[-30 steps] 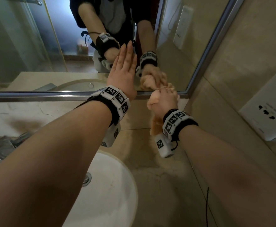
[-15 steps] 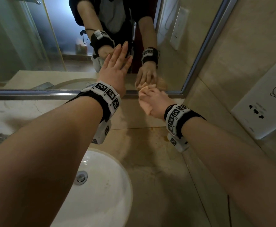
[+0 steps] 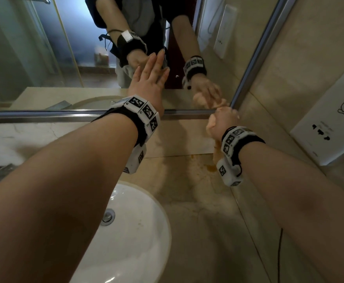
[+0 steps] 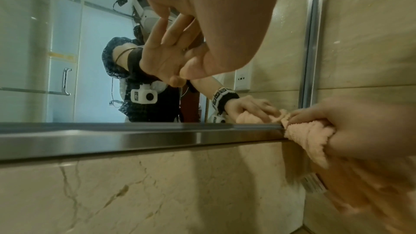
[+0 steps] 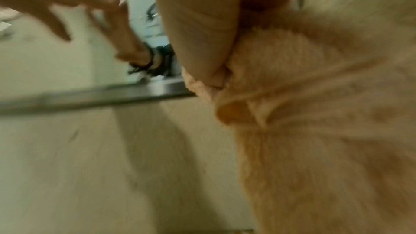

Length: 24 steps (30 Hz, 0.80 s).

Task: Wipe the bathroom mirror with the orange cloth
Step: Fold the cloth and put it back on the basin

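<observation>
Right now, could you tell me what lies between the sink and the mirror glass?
In the head view, a marble ledge and the mirror's steel frame lie between them, beyond the sink.

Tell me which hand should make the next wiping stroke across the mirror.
Right. The right hand already grips the orange cloth against the mirror at its lower right corner. The left hand holds nothing; its straight fingers lie flat on the glass, apparently bracing.
</observation>
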{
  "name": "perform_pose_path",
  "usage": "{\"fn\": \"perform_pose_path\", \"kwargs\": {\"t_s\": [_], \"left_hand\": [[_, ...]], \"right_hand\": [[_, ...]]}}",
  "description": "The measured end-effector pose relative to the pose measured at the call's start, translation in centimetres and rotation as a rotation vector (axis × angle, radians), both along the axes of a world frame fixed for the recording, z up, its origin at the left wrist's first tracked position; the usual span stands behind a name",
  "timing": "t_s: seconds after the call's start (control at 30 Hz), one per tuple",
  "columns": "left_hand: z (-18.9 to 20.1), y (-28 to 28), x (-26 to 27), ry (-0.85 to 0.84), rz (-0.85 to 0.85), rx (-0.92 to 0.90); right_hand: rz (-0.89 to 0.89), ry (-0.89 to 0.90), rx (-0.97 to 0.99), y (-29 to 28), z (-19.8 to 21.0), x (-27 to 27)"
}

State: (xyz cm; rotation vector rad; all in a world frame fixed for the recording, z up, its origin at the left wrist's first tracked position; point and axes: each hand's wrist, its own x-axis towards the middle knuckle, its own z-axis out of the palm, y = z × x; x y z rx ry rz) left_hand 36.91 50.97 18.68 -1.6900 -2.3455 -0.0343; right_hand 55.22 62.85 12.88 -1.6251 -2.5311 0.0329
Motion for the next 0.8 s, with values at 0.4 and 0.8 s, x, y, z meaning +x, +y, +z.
{"fn": "perform_pose_path", "kwargs": {"t_s": [0.4, 0.8], "left_hand": [[0.6, -2.9, 3.5, -0.326, 0.03, -0.045], [0.4, -14.3, 9.0, -1.425, 0.282, 0.314]], "right_hand": [[0.055, 0.662, -0.354, -6.5, 4.7, 1.3], [0.31, 0.938, -0.766, -16.3, 5.5, 5.6]]}}
